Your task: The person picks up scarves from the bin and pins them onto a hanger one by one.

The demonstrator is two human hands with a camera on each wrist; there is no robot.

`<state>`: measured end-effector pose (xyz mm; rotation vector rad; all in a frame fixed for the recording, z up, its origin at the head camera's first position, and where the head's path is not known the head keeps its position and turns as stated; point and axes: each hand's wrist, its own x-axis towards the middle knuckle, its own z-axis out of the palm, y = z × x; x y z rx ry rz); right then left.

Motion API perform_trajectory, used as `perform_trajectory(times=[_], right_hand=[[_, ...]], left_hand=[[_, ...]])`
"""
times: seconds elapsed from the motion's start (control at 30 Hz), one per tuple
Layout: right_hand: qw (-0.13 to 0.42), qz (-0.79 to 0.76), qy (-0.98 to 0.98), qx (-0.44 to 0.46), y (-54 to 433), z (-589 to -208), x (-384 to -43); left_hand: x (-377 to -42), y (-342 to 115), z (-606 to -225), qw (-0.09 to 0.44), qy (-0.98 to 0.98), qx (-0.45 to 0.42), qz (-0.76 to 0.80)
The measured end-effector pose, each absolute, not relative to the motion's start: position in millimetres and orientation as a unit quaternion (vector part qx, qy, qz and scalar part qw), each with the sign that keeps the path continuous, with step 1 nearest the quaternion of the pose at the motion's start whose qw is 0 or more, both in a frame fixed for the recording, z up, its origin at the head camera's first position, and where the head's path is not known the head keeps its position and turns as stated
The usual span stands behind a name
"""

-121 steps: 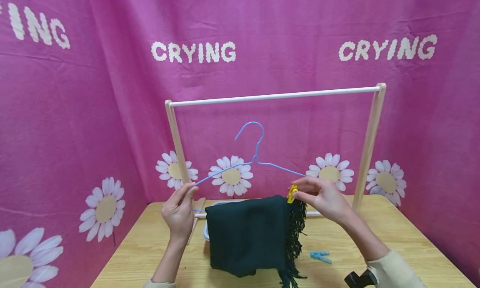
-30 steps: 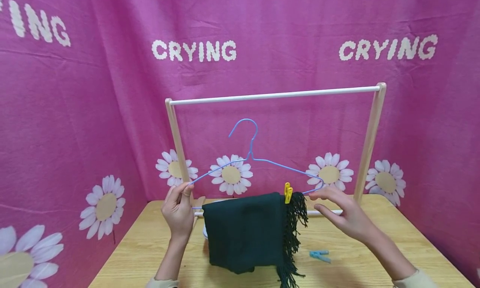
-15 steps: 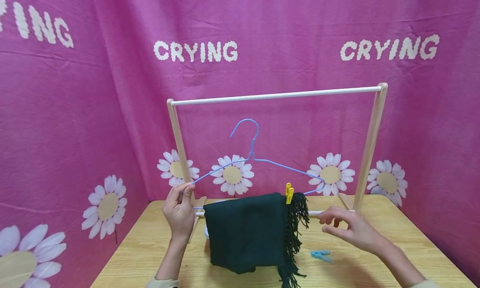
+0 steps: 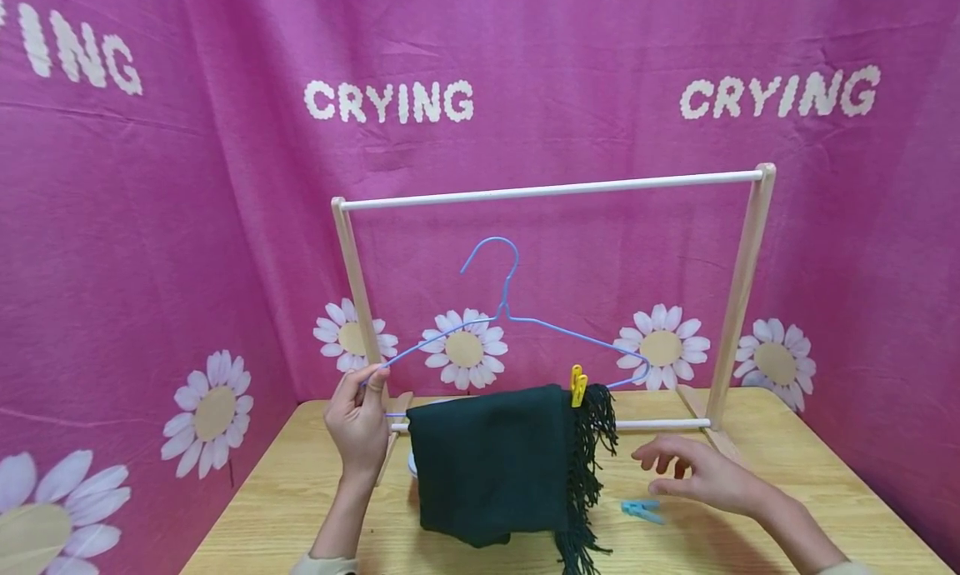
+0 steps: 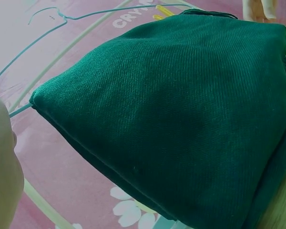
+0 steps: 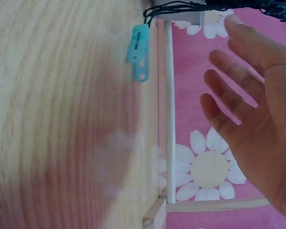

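A blue wire hanger (image 4: 555,327) is held up by my left hand (image 4: 358,425), which pinches its left corner between thumb and fingers. Over the hanger's lower bar drapes a folded dark green scarf (image 4: 491,467) with black-looking fringe (image 4: 588,475) on its right side. A yellow clothespin (image 4: 578,387) clips the scarf to the bar near the fringe. My right hand (image 4: 701,473) hovers with loosely bent fingers, holding nothing. Just below its fingertips a light blue clothespin (image 4: 641,510) lies on the table; the right wrist view shows the same blue clothespin (image 6: 139,53) apart from the hand.
Behind the hanger stands a rack with a white top rail (image 4: 555,190) and wooden posts (image 4: 738,300). A pale container (image 4: 412,462) is mostly hidden behind the scarf. The wooden table (image 4: 277,492) meets pink flowered cloth at the back and sides.
My right hand has let go of the yellow clothespin, which stays clipped on the scarf. It has moved right and down, over the table near the blue clothespin. The left hand keeps its hold.
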<state>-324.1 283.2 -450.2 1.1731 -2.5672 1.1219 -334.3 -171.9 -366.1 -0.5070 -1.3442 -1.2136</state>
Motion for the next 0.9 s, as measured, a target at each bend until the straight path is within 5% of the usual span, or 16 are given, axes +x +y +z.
perform_trajectory(times=[0.53, 0.77, 0.9], right_hand=[[0.005, 0.369, -0.840, 0.396, 292.8, -473.3, -332.2], [-0.109, 0.412, -0.833, 0.352, 298.8, -480.9, -335.0], [-0.116, 0.413, -0.827, 0.363, 299.9, -484.3, -336.8]], left_hand=[[-335.9, -171.7, -366.3, 0.590, -0.559, -0.229, -0.536], [-335.4, -172.0, -368.2, 0.582, -0.563, -0.230, -0.540], [-335.4, -172.2, -367.4, 0.584, -0.566, -0.223, -0.537]])
